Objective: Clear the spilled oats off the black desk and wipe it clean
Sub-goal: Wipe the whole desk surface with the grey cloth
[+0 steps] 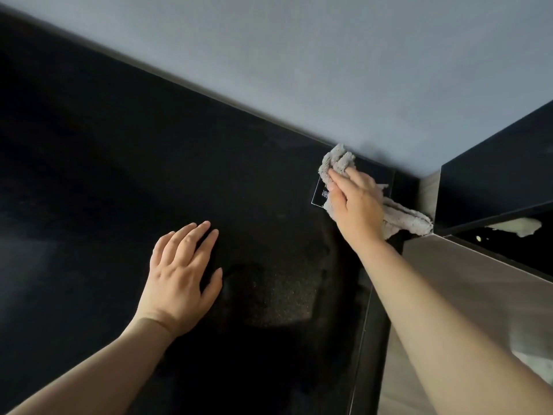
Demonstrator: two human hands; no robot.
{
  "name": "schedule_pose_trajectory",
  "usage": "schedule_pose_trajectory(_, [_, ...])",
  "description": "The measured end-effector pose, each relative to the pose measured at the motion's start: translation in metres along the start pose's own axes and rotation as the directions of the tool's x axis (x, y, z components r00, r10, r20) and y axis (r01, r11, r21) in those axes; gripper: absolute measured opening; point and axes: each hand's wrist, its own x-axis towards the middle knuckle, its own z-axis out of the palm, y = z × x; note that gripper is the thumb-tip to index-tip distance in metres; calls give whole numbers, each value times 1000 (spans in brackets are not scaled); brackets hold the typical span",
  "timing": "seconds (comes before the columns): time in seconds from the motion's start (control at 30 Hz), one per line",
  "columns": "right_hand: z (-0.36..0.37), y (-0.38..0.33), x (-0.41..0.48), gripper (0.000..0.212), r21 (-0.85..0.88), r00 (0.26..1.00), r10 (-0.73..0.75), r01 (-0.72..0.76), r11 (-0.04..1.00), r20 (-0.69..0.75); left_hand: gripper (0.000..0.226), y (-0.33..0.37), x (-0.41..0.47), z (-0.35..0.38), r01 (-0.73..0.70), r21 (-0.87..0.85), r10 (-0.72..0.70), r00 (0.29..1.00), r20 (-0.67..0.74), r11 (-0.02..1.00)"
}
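Observation:
The black desk [119,175] fills most of the view and runs up to a grey wall. My right hand [356,205] lies with fingers stretched out on a grey fluffy cloth [404,221], pressing it onto the desk's far right corner by the wall. The cloth bunches ahead of my fingertips and trails out behind the hand. My left hand [182,280] rests flat on the desk, fingers straight and spread, holding nothing. No oats show on the dark surface; a faint speckled sheen lies near the middle.
A small clear plate with white lettering [318,194] lies under the cloth's edge. A black and metallic cabinet [493,181] stands against the desk's right end. Below it is a steel-grey panel [478,295]. The grey wall [299,55] borders the desk's far edge.

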Motion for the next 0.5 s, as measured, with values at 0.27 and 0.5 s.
schedule_pose_trajectory(0.27, [-37, -59, -121, 30, 278, 991, -32, -6, 960, 132, 60, 1, -2, 3, -24, 41, 22, 999, 34, 999])
schedule_pose_trajectory(0.5, [-27, -8, 20, 52, 1, 966, 258, -258, 966, 16, 60, 2, -6, -1, -50, 4, 50, 999, 8, 999])
